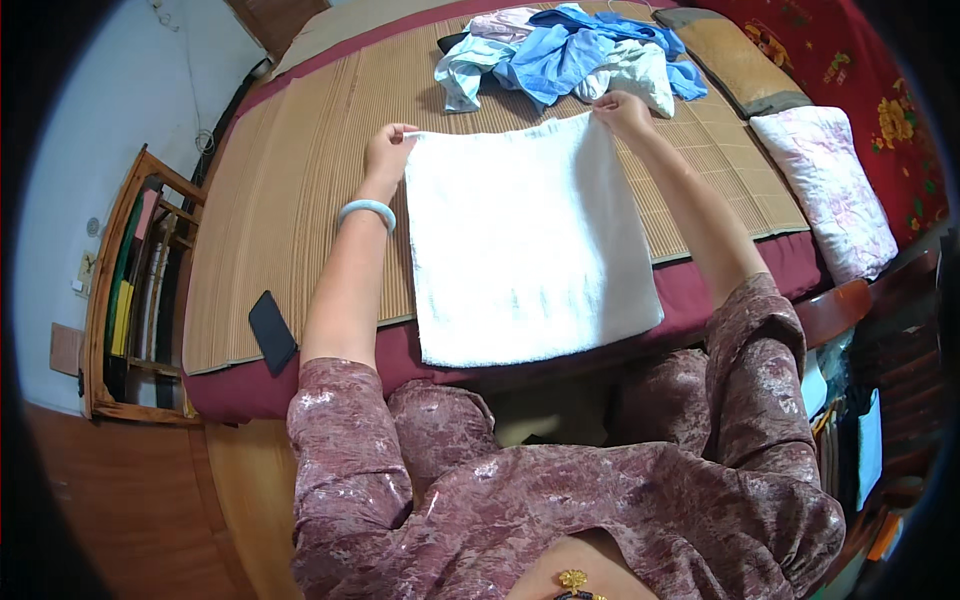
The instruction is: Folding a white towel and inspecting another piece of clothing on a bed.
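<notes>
**Both hands pinching the far corners of a white towel on a bed mat**

We see the left hand (388, 150) closed on the far left corner of a white towel (525, 245), fingers curled with the cloth pinched between thumb and fingertips. A pale jade-coloured bangle (367, 211) sits on that wrist. The right hand (622, 110) grips the far right corner in the same way, knuckles bent over the edge. Between the two hands the far edge of the towel runs nearly taut.

The towel lies flat on a woven bamboo mat (300, 190) that covers the bed; its near edge overhangs the mat and rests on the dark red mattress edge (330, 385), just in front of our patterned mauve sleeves (350, 450).

Beyond the right hand, touching the towel's far right corner or just behind it, we find a heap of blue and white garments (570, 55). To the right lie a tan pillow (735, 60) and, nearer, a pink-patterned white pillow (835, 190), with a red floral blanket (870, 90) behind them.

At the near left, a black phone (271, 331) rests on the mat, well apart from the towel. Left of the bed stands a wooden rack (135, 290) holding flat items on edge.
</notes>
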